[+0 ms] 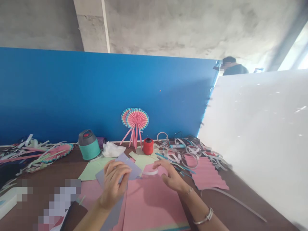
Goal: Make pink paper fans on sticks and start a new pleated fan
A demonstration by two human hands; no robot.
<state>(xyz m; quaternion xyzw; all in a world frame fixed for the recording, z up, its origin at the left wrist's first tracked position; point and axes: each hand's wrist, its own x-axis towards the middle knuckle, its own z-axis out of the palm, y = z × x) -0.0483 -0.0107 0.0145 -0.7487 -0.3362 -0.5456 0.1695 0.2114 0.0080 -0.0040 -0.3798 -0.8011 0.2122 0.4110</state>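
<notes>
My left hand (116, 181) is raised over the purple paper (113, 210), its fingers curled and the thumb close against them. Whatever may be inside its fingers is hidden. My right hand (170, 175) hovers over the stack of pink paper (152, 202), fingers bent and the thumb apart from them. A short curved white strip (150, 173) shows just left of the right fingertips; I cannot tell whether they touch it. Green paper (90, 170) lies beyond the left hand. A pleated pink sheet (208, 173) is to the right of my right hand.
Two round paper fans (137, 119) stand against the blue partition (72, 93), near a red spool (148, 146). A teal container (89, 149) and crumpled white plastic (113, 149) stand left. Loose strips (192, 150) pile up right. A person (233, 66) is behind the white partition (260, 128).
</notes>
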